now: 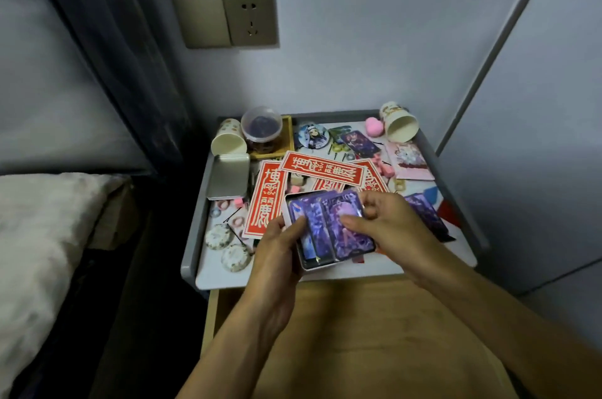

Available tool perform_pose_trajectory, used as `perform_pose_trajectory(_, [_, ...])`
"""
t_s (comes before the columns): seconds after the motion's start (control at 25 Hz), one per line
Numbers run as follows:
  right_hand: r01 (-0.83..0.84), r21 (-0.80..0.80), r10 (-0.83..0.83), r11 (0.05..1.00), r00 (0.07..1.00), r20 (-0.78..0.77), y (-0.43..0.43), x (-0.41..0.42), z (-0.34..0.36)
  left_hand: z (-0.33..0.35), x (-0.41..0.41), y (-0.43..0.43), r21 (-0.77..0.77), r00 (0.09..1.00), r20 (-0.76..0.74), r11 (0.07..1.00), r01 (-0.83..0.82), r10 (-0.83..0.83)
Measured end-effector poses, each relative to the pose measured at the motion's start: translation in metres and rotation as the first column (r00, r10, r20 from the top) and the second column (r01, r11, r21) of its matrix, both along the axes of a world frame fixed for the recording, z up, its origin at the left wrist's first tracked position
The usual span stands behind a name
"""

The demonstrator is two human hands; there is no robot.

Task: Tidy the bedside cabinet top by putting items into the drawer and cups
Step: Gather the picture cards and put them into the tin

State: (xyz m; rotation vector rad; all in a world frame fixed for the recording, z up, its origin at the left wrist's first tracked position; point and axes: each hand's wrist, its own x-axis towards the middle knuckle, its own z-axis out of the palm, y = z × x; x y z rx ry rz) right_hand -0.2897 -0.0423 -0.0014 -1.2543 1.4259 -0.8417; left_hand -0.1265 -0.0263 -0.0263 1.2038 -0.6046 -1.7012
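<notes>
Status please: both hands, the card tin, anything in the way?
Left hand grips card tin. Right hand pinches purple cards over it. Red envelopes spread behind; right cup tipped over.

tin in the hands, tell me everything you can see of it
The tin is shallow and rectangular, with rounded corners and a pale, metal-looking rim. It is open, no lid on it, and filled with glossy purple cards. It sits over the front of the cabinet top. The left hand grips its near left side, thumb on the cards; the right hand pinches the top card at its right edge.
</notes>
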Motion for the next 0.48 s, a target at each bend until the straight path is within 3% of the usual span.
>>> perform_pose_trajectory(0.48, [0.056, 0.034, -0.053, 0.998, 0.995, -0.079, -0.004, 0.002, -0.012, -0.006, -0.014, 0.0, -0.009, 1.0, -0.018, 1.0, 0.026, -0.026])
